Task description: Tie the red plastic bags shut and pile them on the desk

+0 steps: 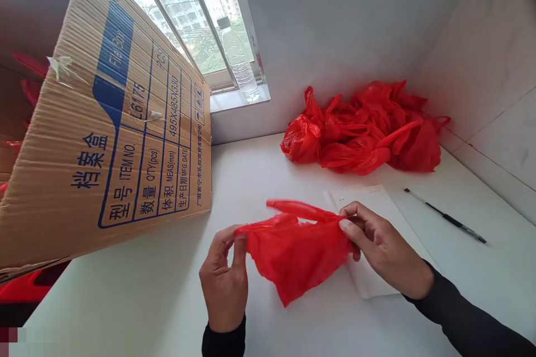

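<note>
A red plastic bag (pixel 295 254) hangs stretched between my two hands just above the white table (pixel 167 301). My left hand (pixel 224 276) pinches its left edge between thumb and fingers. My right hand (pixel 379 248) grips its right edge near the handles, fingers curled shut. Under the right hand lies a white sheet of paper (pixel 377 201).
A heap of red plastic bags (pixel 364 131) lies at the far right by the wall. A black pen (pixel 446 216) rests right of the paper. A big cardboard box (pixel 109 139) stands at the left. A clear water bottle (pixel 238 58) is on the window sill.
</note>
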`<action>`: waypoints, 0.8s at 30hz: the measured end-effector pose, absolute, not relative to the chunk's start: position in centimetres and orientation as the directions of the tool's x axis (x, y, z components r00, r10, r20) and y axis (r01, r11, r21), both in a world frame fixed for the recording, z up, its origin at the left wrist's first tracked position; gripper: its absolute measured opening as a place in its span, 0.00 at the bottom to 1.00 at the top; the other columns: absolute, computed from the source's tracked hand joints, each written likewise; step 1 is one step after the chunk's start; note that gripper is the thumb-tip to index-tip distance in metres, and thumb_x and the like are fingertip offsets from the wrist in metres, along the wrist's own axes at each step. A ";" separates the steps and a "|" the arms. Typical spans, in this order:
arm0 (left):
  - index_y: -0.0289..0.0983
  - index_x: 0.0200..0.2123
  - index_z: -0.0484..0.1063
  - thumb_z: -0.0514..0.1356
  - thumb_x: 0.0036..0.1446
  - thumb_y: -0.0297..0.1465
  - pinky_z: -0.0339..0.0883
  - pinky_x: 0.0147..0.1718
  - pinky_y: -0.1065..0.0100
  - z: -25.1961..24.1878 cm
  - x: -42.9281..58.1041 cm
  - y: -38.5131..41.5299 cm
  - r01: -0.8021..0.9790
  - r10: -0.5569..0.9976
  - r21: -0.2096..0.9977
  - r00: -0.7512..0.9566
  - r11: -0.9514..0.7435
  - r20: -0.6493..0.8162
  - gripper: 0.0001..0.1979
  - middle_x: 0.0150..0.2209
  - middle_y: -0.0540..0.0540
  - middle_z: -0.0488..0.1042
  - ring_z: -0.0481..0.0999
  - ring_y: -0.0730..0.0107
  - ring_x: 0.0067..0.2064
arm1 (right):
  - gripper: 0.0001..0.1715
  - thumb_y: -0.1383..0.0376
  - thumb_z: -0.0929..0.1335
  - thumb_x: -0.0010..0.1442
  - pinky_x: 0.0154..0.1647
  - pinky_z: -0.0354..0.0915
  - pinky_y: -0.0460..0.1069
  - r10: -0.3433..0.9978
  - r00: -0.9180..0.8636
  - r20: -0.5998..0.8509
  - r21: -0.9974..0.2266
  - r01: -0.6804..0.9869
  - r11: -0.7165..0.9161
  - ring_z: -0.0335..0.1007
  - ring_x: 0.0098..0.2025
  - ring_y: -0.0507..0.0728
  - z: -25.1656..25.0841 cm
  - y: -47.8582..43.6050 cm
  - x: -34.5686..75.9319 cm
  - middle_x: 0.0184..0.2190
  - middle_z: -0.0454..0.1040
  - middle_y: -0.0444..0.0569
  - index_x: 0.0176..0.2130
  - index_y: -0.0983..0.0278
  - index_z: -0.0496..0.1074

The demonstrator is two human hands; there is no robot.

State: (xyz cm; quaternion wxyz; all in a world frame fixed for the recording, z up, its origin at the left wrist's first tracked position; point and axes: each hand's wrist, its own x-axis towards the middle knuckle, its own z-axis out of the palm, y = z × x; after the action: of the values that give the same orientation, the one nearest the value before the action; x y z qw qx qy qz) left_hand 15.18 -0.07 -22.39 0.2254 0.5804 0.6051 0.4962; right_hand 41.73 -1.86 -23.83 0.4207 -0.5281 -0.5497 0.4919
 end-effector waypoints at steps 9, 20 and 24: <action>0.42 0.47 0.76 0.59 0.64 0.44 0.67 0.36 0.70 -20.6 14.7 -1.4 0.145 0.966 0.988 -0.244 -0.048 0.083 0.16 0.27 0.52 0.68 0.68 0.70 0.31 | 0.15 0.53 0.65 0.67 0.31 0.60 0.50 0.996 -0.080 0.036 -0.893 0.445 0.068 0.64 0.34 0.54 -22.6 -2.6 40.7 0.31 0.67 0.40 0.32 0.58 0.63; 0.40 0.34 0.74 0.66 0.58 0.36 0.73 0.41 0.67 -19.5 16.5 -1.1 -0.139 0.981 0.983 -0.164 -0.123 0.100 0.06 0.37 0.48 0.75 0.75 0.64 0.43 | 0.17 0.74 0.64 0.66 0.54 0.64 0.55 0.746 -0.267 0.610 -0.574 0.500 0.648 0.65 0.51 0.58 -19.9 -3.6 37.3 0.48 0.73 0.49 0.54 0.64 0.68; 0.41 0.30 0.73 0.75 0.41 0.36 0.73 0.31 0.72 -19.4 15.6 -0.1 -0.285 0.984 0.951 -0.162 -0.118 0.074 0.16 0.27 0.53 0.74 0.74 0.71 0.30 | 0.13 0.73 0.64 0.67 0.54 0.63 0.60 0.750 -0.374 0.545 -0.412 0.660 0.628 0.67 0.43 0.60 -20.6 -2.8 36.3 0.39 0.75 0.50 0.50 0.67 0.73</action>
State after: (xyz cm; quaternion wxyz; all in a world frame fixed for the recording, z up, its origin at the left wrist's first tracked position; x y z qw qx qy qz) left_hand 15.64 -0.10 -19.40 0.5048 0.4054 0.4312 0.6284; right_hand 36.26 -2.79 -20.58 0.3620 -0.4268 -0.8264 0.0622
